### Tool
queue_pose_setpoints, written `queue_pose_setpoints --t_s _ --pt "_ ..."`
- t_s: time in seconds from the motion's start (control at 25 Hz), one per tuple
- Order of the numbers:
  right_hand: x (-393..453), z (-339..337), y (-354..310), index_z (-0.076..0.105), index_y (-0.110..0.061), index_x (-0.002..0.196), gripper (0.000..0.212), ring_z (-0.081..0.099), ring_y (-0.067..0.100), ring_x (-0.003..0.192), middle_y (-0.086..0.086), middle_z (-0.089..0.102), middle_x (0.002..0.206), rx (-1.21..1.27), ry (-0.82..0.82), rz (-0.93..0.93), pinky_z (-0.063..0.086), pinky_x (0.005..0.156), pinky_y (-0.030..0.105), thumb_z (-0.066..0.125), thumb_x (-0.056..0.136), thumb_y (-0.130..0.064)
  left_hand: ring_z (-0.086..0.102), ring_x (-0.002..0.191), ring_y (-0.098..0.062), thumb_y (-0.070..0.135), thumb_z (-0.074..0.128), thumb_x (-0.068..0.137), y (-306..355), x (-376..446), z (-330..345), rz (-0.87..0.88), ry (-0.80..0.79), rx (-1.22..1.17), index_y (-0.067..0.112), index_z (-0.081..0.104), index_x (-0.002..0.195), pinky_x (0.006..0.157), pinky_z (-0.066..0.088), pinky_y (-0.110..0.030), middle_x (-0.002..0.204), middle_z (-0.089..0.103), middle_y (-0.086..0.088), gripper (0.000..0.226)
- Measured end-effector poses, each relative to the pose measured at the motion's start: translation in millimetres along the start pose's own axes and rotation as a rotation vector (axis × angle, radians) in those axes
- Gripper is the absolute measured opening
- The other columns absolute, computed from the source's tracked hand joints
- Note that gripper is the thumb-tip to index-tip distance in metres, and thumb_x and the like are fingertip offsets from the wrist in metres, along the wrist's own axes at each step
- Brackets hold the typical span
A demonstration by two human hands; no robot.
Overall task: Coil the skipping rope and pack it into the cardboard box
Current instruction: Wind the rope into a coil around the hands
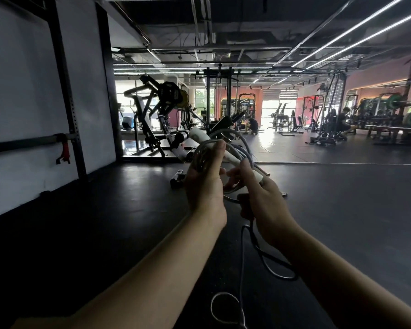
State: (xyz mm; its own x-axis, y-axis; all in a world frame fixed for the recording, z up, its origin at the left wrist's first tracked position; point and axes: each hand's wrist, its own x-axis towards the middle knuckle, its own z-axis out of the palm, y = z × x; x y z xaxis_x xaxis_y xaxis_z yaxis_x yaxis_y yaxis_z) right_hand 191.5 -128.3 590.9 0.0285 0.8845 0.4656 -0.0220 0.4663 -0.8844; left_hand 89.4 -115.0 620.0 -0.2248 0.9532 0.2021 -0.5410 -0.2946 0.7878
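Observation:
I hold a skipping rope with a grey cord and white handles in front of me. My left hand [205, 181] grips several coiled loops [241, 143] together with one white handle [200, 137] that sticks up and to the left. My right hand [262, 198] pinches the cord and a white piece [259, 177] just below the coil. A loose length of rope [266, 260] hangs from my hands and loops down to the floor [223, 305]. No cardboard box is in view.
I am in a gym with a dark rubber floor [104, 222]. A plate-loaded machine [157, 115] stands ahead left beside a white wall [21, 91]. A small dark object [177, 178] lies on the floor ahead. People and racks are far back right.

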Motion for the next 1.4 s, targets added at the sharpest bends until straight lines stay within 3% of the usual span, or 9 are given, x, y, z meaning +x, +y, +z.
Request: queue_pose_setpoints --t_s 0.2,0.32,0.48,0.6,0.8,0.92,1.04,1.2,1.4 --pt "2.0 -2.9 2.3 0.055 0.01 0.094 0.068 0.034 0.013 0.048 0.018 0.054 0.08 0.047 0.008 0.022 0.027 0.041 0.022 0.059 0.085 -0.057 0.069 0.095 -0.013 0.042 0.081 0.08 -0.4 6.8 -19.7 -0.074 -0.125 0.093 0.029 0.078 0.101 0.091 0.052 -0.035 0.108 0.079 0.006 0.025" --pt "3.9 -14.4 -6.1 0.064 -0.005 0.085 0.044 0.033 0.009 0.046 0.007 0.058 0.069 -0.033 -0.054 0.035 0.025 0.042 0.021 0.058 0.095 -0.047 0.068 0.11 -0.024 0.032 0.087 0.074 16.6 24.1 -41.1 0.027 -0.219 0.188 0.019 0.065 0.126 0.092 0.052 -0.034 0.123 0.073 -0.008 0.058" --pt "15.5 -32.3 -21.0 0.062 -0.007 0.078 0.039 0.033 0.02 0.05 0.011 0.053 0.063 -0.303 -0.232 0.015 0.023 0.044 0.023 0.057 0.101 -0.039 0.05 0.128 -0.007 0.039 0.091 0.069 70.1 42.7 -49.5 0.53 -0.611 1.031 0.038 0.044 0.141 0.102 0.039 -0.024 0.14 0.058 0.012 0.086" --pt "22.5 -30.7 -32.7 0.061 0.002 0.082 0.045 0.036 0.019 0.049 0.016 0.046 0.063 -0.455 -0.358 -0.038 0.027 0.043 0.022 0.059 0.1 -0.04 0.066 0.108 -0.007 0.044 0.09 0.067 81.8 37.9 -21.5 0.403 -0.918 1.419 0.032 0.064 0.124 0.091 0.05 -0.028 0.119 0.073 0.012 0.064" --pt "18.4 -34.4 -34.3 0.071 -0.017 0.078 0.043 0.041 0.016 0.05 0.014 0.05 0.064 -0.539 -0.413 -0.101 0.032 0.043 0.024 0.06 0.091 -0.056 0.063 0.045 -0.012 0.036 0.082 0.081 66.2 40.4 -18.9 0.108 -0.971 1.418 0.005 0.071 0.099 0.052 0.053 -0.025 0.055 0.068 0.001 0.038" --pt "17.9 -50.4 -31.5 0.074 -0.009 0.091 0.047 0.044 0.018 0.05 0.005 0.053 0.063 -0.52 -0.402 -0.044 0.036 0.044 0.025 0.064 0.086 -0.055 0.058 0.045 -0.012 0.043 0.08 0.082 66.0 43.2 -33.0 0.168 -0.932 1.467 0.005 0.069 0.101 0.048 0.053 -0.024 0.055 0.061 0.002 0.044" --pt "21.6 -72.2 -35.5 0.067 -0.003 0.075 0.049 0.041 0.018 0.048 0.004 0.047 0.056 -0.582 -0.442 0.095 0.038 0.046 0.027 0.064 0.091 -0.048 0.056 0.048 -0.013 0.046 0.079 0.082 72.7 51.9 -48.5 0.218 -0.863 1.39 0.008 0.071 0.095 0.046 0.05 -0.024 0.056 0.06 0.003 0.041" --pt "30.4 -77.2 -25.3 0.055 -0.009 0.064 0.058 0.042 0.011 0.049 0.001 0.042 0.057 -0.77 -0.231 0.043 0.044 0.049 0.023 0.062 0.088 -0.061 0.045 0.043 -0.018 0.038 0.073 0.088 64.3 56.6 -60.4 0.241 -0.701 1.028 -0.008 0.064 0.09 0.044 0.047 -0.024 0.05 0.051 0.0 0.047" --pt "26.0 -55.1 -12.3 0.063 -0.016 0.091 0.062 0.043 0.017 0.069 -0.004 0.047 0.073 -0.195 -0.184 0.154 0.047 0.071 0.037 0.047 0.086 -0.076 0.042 0.041 -0.007 0.039 0.063 0.097 25.7 41.6 -38.7 0.174 -0.335 0.351 0.006 0.063 0.086 0.059 0.05 -0.029 0.048 0.045 0.008 0.035"
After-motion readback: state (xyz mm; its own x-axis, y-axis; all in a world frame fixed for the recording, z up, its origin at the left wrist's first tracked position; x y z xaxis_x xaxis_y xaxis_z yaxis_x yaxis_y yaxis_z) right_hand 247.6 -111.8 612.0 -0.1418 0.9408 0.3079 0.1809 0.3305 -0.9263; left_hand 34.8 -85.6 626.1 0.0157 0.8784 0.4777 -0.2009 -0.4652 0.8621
